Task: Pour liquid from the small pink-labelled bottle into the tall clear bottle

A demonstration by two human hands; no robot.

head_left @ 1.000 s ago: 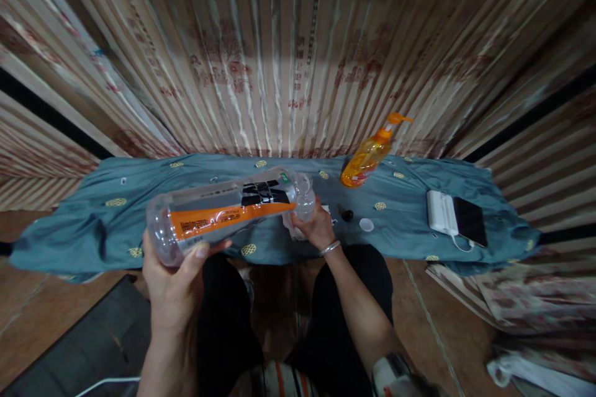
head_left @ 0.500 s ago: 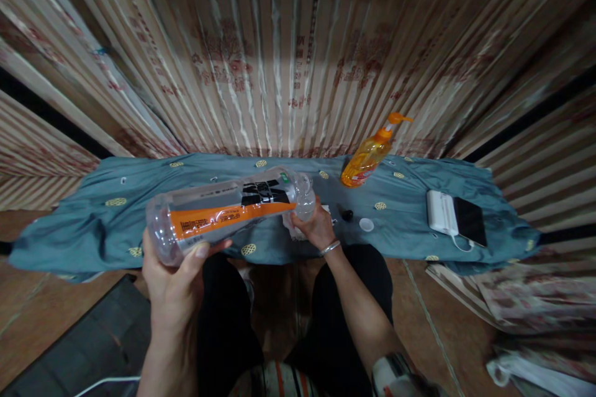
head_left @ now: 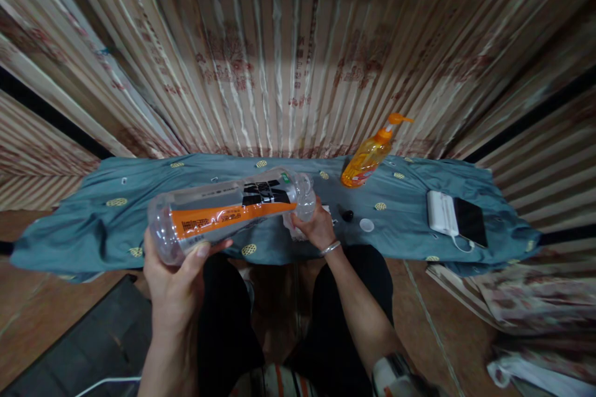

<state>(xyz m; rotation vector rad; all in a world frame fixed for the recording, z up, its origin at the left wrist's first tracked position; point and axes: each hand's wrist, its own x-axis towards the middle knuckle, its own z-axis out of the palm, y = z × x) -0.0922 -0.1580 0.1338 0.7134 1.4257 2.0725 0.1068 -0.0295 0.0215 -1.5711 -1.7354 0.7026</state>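
Observation:
A large clear plastic bottle (head_left: 223, 208) with an orange, grey and black label lies tilted on its side in the air, its neck to the right. Around its base, at the left end, my left hand (head_left: 179, 273) is closed with the thumb on top. My right hand (head_left: 316, 226), a bracelet on its wrist, grips a small clear cup-like piece (head_left: 306, 198) at the bottle's mouth; whether the two touch inside is hard to see. Beneath that hand, partly covered, is a whitish tissue-like piece (head_left: 294, 228) on the cloth.
On the teal cloth (head_left: 139, 180) stand an orange pump bottle (head_left: 367, 158), a small dark object (head_left: 347, 215), a translucent round lid (head_left: 367, 224), and a white power bank (head_left: 441, 212) cabled to a black phone (head_left: 470, 222). Behind hangs a pleated curtain (head_left: 279, 62).
Almost nothing differs. The bottle and both hands have shifted very slightly to the right in the view, with the grips the same.

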